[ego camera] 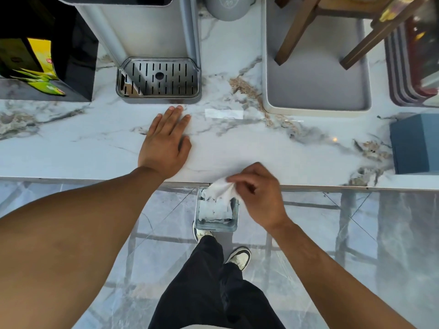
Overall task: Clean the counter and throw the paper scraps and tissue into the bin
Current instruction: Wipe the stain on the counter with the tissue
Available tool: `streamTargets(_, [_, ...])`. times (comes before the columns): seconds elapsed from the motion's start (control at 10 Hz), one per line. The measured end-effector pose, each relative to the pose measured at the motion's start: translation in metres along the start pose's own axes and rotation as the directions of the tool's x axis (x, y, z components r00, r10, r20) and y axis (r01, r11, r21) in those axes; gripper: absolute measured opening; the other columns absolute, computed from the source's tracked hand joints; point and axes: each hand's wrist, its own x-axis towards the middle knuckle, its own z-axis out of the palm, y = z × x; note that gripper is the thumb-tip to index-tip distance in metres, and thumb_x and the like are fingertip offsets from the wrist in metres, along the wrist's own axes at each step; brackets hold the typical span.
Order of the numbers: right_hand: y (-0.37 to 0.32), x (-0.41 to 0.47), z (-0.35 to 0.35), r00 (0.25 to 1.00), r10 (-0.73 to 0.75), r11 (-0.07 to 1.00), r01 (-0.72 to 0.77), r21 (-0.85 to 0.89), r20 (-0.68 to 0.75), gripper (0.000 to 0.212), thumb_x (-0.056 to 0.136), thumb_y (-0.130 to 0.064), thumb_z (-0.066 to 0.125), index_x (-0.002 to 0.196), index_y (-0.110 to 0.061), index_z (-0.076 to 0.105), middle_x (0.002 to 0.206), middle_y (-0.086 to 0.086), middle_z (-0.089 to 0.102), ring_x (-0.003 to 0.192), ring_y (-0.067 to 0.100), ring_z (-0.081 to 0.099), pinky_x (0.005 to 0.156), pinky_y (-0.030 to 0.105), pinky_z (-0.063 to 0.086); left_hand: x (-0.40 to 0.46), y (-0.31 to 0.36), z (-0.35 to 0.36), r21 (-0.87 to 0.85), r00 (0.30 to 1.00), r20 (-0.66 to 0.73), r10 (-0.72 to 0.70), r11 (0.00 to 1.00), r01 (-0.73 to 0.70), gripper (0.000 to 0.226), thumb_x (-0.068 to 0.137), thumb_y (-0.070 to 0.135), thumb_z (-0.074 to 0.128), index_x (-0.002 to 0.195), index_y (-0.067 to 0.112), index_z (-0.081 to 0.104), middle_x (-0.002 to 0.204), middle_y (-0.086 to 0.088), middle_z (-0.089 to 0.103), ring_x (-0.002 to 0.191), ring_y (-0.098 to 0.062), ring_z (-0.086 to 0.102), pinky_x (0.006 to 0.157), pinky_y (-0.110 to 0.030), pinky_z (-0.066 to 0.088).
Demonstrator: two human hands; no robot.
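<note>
My right hand [257, 193] pinches a crumpled white tissue [221, 189] at the counter's front edge, directly above a small square bin [235, 217] that stands on the floor below. White paper lies inside the bin. My left hand [166, 141] rests flat, palm down, on the white marble counter [95, 143] with nothing in it. A pale rectangular strip of paper or tape [224, 113] lies on the counter beyond my hands.
A grey machine with a slotted drip tray [158, 79] stands at the back. At the back left is a black box with green packets [40, 74]. A grey tray [318, 91] holds wooden legs. Stacked trays [403, 91] and a blue box [415, 143] sit right.
</note>
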Motion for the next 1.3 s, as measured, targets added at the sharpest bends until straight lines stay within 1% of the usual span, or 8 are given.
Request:
streamTargets(0.1, [0.012, 0.035, -0.038, 0.876, 0.208, 0.972, -0.236, -0.012, -0.436, 0.031, 0.083, 0.0, 0.06, 0.095, -0.021, 0.079, 0.092, 0.002, 0.063, 0.073, 0.011, 0.063, 0.069, 0.001, 0.039, 0.0, 0.001, -0.001, 0.005, 1.0, 0.0, -0.003, 1.0, 0.003, 0.054, 0.101, 0.032, 0.033, 0.151, 0.012, 0.039, 0.164, -0.008, 0.027, 0.154, -0.023, 0.018, 0.127, -0.044, 0.014])
streamTargets(0.3, [0.028, 0.085, -0.07, 0.617, 0.43, 0.876, -0.461, 0.14, -0.659, 0.033, 0.081, -0.007, 0.052, 0.098, -0.018, 0.078, 0.1, 0.008, 0.072, 0.089, 0.019, 0.067, 0.077, 0.008, 0.044, 0.0, 0.0, 0.001, 0.002, 1.0, 0.007, -0.007, 1.0, 0.007, 0.054, 0.101, 0.034, 0.032, 0.152, 0.014, 0.037, 0.165, -0.007, 0.025, 0.155, -0.022, 0.017, 0.127, -0.044, 0.014])
streamTargets(0.5, [0.015, 0.112, -0.052, 0.671, 0.387, 0.873, -0.487, 0.018, -0.632, 0.031, 0.085, -0.003, 0.049, 0.101, -0.012, 0.075, 0.106, 0.014, 0.066, 0.093, 0.026, 0.064, 0.084, 0.022, 0.043, 0.0, -0.002, 0.003, 0.003, 1.0, -0.003, -0.01, 1.0, 0.01, 0.054, 0.101, 0.033, 0.033, 0.152, 0.015, 0.036, 0.165, -0.007, 0.025, 0.155, -0.021, 0.016, 0.127, -0.043, 0.014])
streamTargets(0.7, [-0.016, 0.093, 0.008, 0.958, 0.074, 0.963, -0.14, -0.229, -0.276, 0.025, 0.087, -0.004, 0.057, 0.104, -0.013, 0.074, 0.104, 0.013, 0.059, 0.08, 0.027, 0.062, 0.082, 0.032, 0.051, 0.0, -0.004, 0.002, -0.011, 1.0, 0.002, -0.008, 1.0, 0.008, 0.054, 0.101, 0.033, 0.033, 0.152, 0.014, 0.037, 0.165, -0.007, 0.026, 0.154, -0.021, 0.017, 0.127, -0.042, 0.013])
streamTargets(0.9, [-0.005, 0.021, 0.012, 0.967, -0.169, 0.961, 0.205, -0.184, 0.191, 0.02, 0.086, 0.003, 0.065, 0.095, -0.01, 0.077, 0.089, 0.006, 0.055, 0.06, 0.009, 0.051, 0.064, 0.022, 0.045, 0.0, -0.002, 0.0, -0.02, 1.0, -0.003, 0.002, 1.0, -0.002, 0.054, 0.1, 0.031, 0.034, 0.151, 0.012, 0.04, 0.164, -0.009, 0.028, 0.154, -0.024, 0.02, 0.127, -0.043, 0.015])
streamTargets(1.0, [0.0, 0.001, 0.006, 0.951, -0.105, 0.989, 0.13, -0.071, 0.29, 0.022, 0.084, 0.006, 0.066, 0.09, -0.012, 0.078, 0.086, 0.002, 0.056, 0.056, 0.005, 0.046, 0.059, 0.015, 0.039, 0.0, -0.001, 0.0, -0.021, 1.0, -0.007, 0.004, 1.0, -0.004, 0.053, 0.101, 0.03, 0.034, 0.15, 0.012, 0.04, 0.163, -0.009, 0.029, 0.154, -0.024, 0.02, 0.126, -0.044, 0.016])
streamTargets(1.1, [-0.004, 0.019, -0.007, 0.985, 0.044, 0.997, -0.053, 0.05, 0.167, 0.029, 0.083, 0.007, 0.065, 0.087, -0.018, 0.08, 0.085, 0.004, 0.06, 0.058, 0.009, 0.05, 0.057, 0.015, 0.04, 0.0, -0.001, -0.001, -0.022, 1.0, -0.009, -0.002, 1.0, 0.002, 0.053, 0.101, 0.03, 0.034, 0.151, 0.011, 0.039, 0.164, -0.009, 0.029, 0.154, -0.023, 0.02, 0.127, -0.044, 0.015])
streamTargets(1.3, [-0.029, 0.109, -0.013, 0.992, -0.018, 0.99, 0.0, -0.139, -0.128, 0.026, 0.085, -0.002, 0.064, 0.094, -0.02, 0.079, 0.095, 0.007, 0.066, 0.073, 0.007, 0.059, 0.073, 0.009, 0.042, -0.001, 0.001, -0.003, -0.022, 1.0, -0.002, -0.002, 1.0, 0.002, 0.053, 0.101, 0.029, 0.036, 0.151, 0.01, 0.039, 0.164, -0.009, 0.029, 0.154, -0.022, 0.019, 0.127, -0.043, 0.014])
